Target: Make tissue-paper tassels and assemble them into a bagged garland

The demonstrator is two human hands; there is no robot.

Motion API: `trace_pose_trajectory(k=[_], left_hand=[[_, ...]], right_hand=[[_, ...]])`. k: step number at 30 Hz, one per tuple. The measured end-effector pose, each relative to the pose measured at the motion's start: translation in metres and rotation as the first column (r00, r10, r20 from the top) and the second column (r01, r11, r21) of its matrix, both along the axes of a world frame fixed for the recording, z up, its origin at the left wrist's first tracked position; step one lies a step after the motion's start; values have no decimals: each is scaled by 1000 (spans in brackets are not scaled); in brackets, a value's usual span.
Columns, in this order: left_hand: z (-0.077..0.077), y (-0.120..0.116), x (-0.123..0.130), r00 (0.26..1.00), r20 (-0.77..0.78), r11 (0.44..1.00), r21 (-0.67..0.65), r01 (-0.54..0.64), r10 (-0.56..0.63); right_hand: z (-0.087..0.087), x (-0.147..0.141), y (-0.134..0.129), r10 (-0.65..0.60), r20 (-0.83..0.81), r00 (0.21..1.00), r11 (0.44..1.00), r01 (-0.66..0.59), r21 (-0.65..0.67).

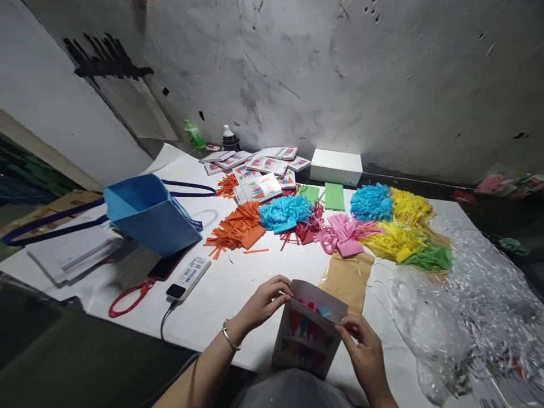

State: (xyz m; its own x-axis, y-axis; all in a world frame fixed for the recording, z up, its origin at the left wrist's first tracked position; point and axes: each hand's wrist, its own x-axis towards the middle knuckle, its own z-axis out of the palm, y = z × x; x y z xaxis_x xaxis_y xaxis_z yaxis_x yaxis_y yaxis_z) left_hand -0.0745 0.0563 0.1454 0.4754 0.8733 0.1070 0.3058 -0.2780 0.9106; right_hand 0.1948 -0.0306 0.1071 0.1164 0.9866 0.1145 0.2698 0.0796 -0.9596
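Note:
Near the table's front edge stands a white printed box [305,340], its top open and pieces of red and blue paper inside. My left hand [270,297], with a silver bangle at the wrist, pinches the box's upper left corner. The upper right corner is between the thumb and fingers of my right hand [359,334]. Just behind the box lies a brown paper envelope [346,277]. Beyond it are fringed paper bundles: orange [238,226], blue [287,212], pink [346,235] and yellow [395,241].
A blue bag [144,212] with long straps, a phone [172,265] and a white device with a cable [189,279] are at the left. Flat printed boxes [267,164] and a white box [335,167] lie at the back. Clear plastic [429,323] covers the right side.

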Motion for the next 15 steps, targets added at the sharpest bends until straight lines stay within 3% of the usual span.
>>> trace_pose_trajectory(k=[3, 6, 8, 11, 15], left_hand=[[-3, -4, 12, 995, 66, 997, -30, -78, 79], [-13, -10, 23, 950, 208, 967, -153, -205, 234], [-16, -13, 27, 923, 273, 948, -242, -205, 270], [-14, -15, 30, 935, 303, 941, -329, -79, 185], [-11, -16, 36, 923, 345, 913, -408, -18, 172]], right_hand=[[1, -10, 7, -121, -78, 990, 993, 122, 5], [2, -18, 14, -209, -289, 934, 978, 202, -53], [4, -20, 17, -168, -407, 898, 983, 120, -140], [5, -19, 20, -19, -460, 888, 971, -93, -220], [2, -20, 20, -13, -484, 875, 970, -107, -220]])
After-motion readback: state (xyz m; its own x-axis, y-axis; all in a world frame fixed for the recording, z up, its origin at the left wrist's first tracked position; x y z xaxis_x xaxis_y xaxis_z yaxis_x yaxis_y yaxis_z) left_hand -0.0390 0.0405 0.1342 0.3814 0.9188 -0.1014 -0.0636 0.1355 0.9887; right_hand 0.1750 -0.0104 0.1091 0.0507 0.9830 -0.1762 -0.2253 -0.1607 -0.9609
